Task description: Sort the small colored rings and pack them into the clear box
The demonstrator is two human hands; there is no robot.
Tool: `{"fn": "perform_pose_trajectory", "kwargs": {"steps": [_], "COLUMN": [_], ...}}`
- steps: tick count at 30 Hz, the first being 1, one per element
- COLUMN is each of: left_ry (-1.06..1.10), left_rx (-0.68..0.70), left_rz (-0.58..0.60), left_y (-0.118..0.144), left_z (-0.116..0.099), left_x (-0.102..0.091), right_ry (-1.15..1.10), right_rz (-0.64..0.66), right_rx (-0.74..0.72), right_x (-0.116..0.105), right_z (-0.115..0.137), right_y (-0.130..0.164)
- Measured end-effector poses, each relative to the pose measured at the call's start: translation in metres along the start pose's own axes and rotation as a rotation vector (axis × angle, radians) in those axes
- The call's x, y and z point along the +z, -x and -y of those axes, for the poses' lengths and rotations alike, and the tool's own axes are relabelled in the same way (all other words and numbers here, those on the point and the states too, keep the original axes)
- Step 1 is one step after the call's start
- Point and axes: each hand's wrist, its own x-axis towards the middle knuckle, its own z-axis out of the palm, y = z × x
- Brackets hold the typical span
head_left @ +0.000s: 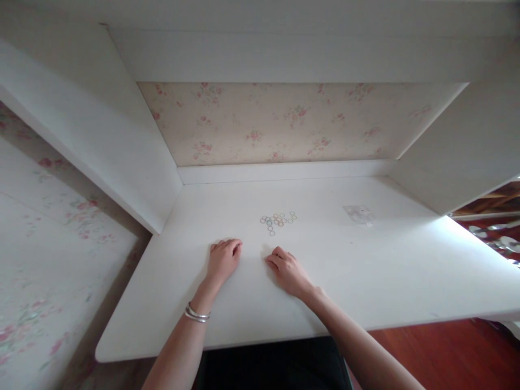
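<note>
The left hand (225, 260) and the right hand (287, 271) are rested apart on the white worktop (406, 271), with the fingers loosely curled, but whether they are fully closed cannot be told. Small thin rings (278, 221) are spread just beyond the right hand, and a clear plastic bag (359, 214) is placed farther to its right.

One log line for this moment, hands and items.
left hand: curled on white desk | right hand: curled on desk, nearest rings | rings: loose cluster beyond hands | clear packet: on desk, right of rings
</note>
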Motion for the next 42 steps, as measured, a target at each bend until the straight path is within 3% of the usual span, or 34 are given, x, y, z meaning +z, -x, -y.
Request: {"fn": "perform_pose_trajectory", "kwargs": {"steps": [21,24,28,32,36,42], "left_ry": [-0.004,-0.007,0.007,0.006,0.007,0.009], "left_rx": [0.000,-0.007,-0.016,-0.021,-0.010,0.002], "left_rz": [0.001,0.007,0.016,0.023,0.006,-0.007], "left_y": [-0.002,-0.003,-0.004,-0.005,-0.005,-0.005], "left_z": [-0.001,-0.002,-0.002,-0.001,0.000,0.000], "left_x": [0.005,0.005,0.004,0.004,0.003,0.002], "right_ry": [-0.081,-0.121,-0.045,0.087,0.130,0.069], "right_rz": [0.028,-0.005,-0.123,-0.094,-0.053,-0.105], "right_rx": [0.030,0.054,0.217,0.320,0.297,0.209], "right_x": [-0.002,-0.008,-0.018,-0.026,-0.026,-0.018], "right_z": [-0.009,-0.019,-0.047,-0.072,-0.079,-0.075], "right_y": [0.001,-0.006,-0.029,-0.056,-0.067,-0.056]}}
